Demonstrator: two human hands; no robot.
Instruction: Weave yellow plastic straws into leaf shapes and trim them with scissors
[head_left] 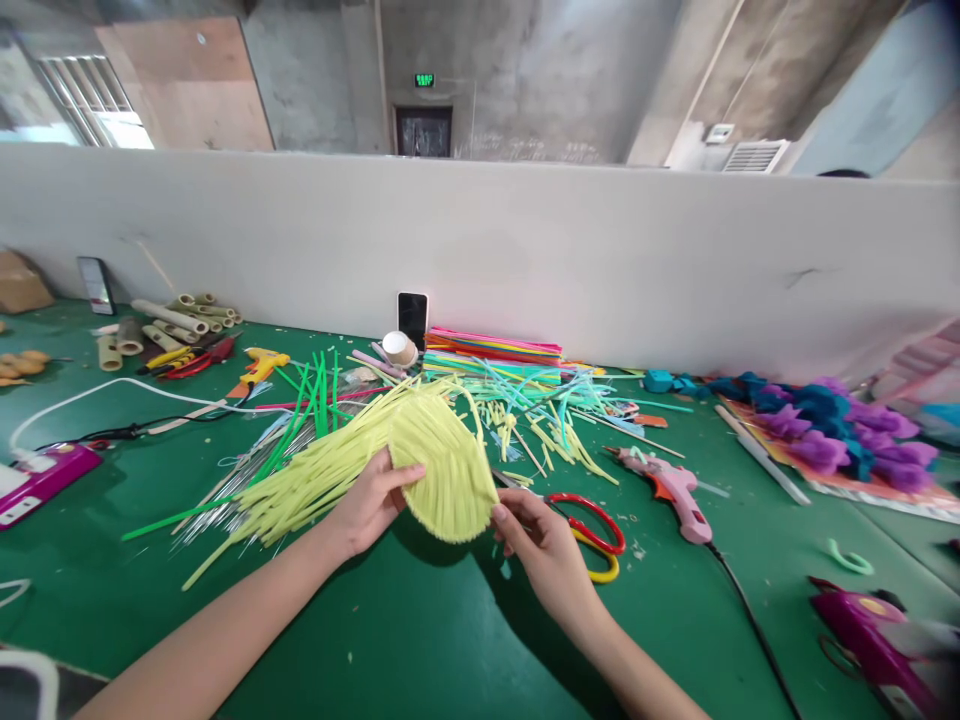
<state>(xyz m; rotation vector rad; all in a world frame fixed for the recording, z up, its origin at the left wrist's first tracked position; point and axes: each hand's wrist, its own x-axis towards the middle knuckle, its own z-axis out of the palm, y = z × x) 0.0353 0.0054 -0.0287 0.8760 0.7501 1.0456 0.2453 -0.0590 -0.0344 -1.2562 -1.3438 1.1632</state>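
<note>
A leaf-shaped piece made of yellow-green pipe cleaners (450, 470) is held up above the green table, between my two hands. My left hand (379, 500) grips its left edge, thumb on the front face and the other fingers behind. At the pointed right corner, my right hand (536, 530) pinches the tip between thumb and fingers. Behind the piece lies a bundle of loose yellow-green pipe cleaners (307, 480). Scissors with red and yellow handles (600, 530) rest just beyond my right hand, their blades partly hidden.
A pink glue gun (675, 490) with a black cord lies to the right; a yellow glue gun (262, 368) lies at left. Colored pipe cleaners (495, 350), a paper cup (399, 348) and a phone (412, 318) stand near the white partition (480, 250). Purple power strips (52, 485) sit at both sides.
</note>
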